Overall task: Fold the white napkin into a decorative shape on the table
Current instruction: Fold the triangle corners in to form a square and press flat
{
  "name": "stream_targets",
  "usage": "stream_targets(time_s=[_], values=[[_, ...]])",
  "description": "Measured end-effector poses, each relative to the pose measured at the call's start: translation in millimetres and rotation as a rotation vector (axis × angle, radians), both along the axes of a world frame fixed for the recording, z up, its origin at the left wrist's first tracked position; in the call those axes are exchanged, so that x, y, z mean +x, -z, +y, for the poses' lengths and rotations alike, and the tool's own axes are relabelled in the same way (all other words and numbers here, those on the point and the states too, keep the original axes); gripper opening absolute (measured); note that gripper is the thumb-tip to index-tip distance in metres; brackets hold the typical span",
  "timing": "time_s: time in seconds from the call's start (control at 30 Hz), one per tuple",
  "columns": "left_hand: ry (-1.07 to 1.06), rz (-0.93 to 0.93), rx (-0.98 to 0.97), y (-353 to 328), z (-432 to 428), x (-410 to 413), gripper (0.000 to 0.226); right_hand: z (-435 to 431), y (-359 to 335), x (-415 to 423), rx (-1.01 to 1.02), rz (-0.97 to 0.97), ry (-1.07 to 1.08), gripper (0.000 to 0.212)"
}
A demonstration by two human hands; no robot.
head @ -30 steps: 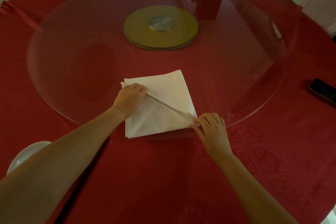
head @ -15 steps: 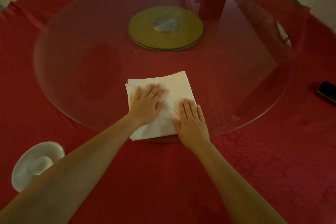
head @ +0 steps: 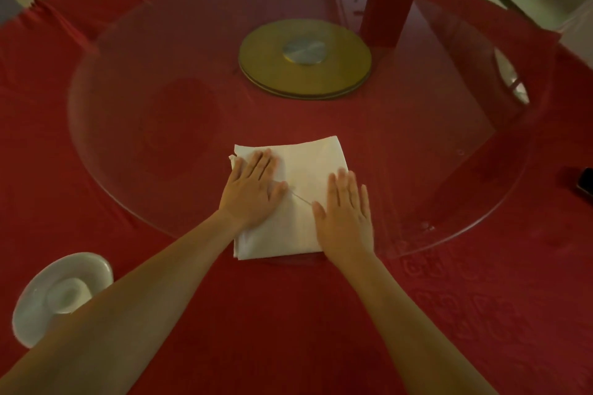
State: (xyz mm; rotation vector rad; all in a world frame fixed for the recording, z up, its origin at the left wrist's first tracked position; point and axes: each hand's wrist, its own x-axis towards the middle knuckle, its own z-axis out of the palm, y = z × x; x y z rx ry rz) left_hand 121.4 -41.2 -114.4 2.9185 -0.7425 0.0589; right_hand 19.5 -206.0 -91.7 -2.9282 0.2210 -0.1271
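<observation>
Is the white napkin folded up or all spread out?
Folded. The white napkin lies as a flat square with layered edges showing at its near left corner, and a diagonal crease runs between the left hand and right hand.

white napkin (head: 308, 170), red patterned tablecloth (head: 449, 298), gold disc (head: 305, 74)

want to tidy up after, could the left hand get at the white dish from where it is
Probably yes. The left hand lies flat on the napkin, holding nothing, and the white dish sits uncovered on the cloth by that forearm, nothing standing between them.
</observation>
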Motion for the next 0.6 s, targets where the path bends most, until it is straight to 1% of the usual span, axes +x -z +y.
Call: stream_targets(time_s=[0.1,0.17,0.37,0.47,0.53,0.6], values=[[0.004,-0.022,0.014,1.1,1.3,-1.7,0.063,10.8,2.9,47.7,0.009,0.065,-0.236,0.057],[-0.016,-0.008,0.008,0.8,0.4,-2.4,0.065,1.9,8.1,69.8,-0.039,0.113,-0.282,0.058],[-0.026,0.017,-0.003,2.9,-0.8,-1.8,0.068,-45.8,18.1,91.6,-0.102,0.145,-0.188,0.064],[-0.025,0.024,0.0,1.6,0.2,-2.3,0.069,-58.8,16.9,92.3,-0.091,0.166,-0.121,0.067],[-0.019,0.037,0.002,0.7,-0.5,-2.7,0.069,-58.6,16.1,90.6,-0.091,0.15,-0.081,0.065],[-0.021,0.044,0.004,0.3,-1.3,-2.7,0.069,-54.8,13.7,90.0,-0.105,0.092,-0.013,0.06]])
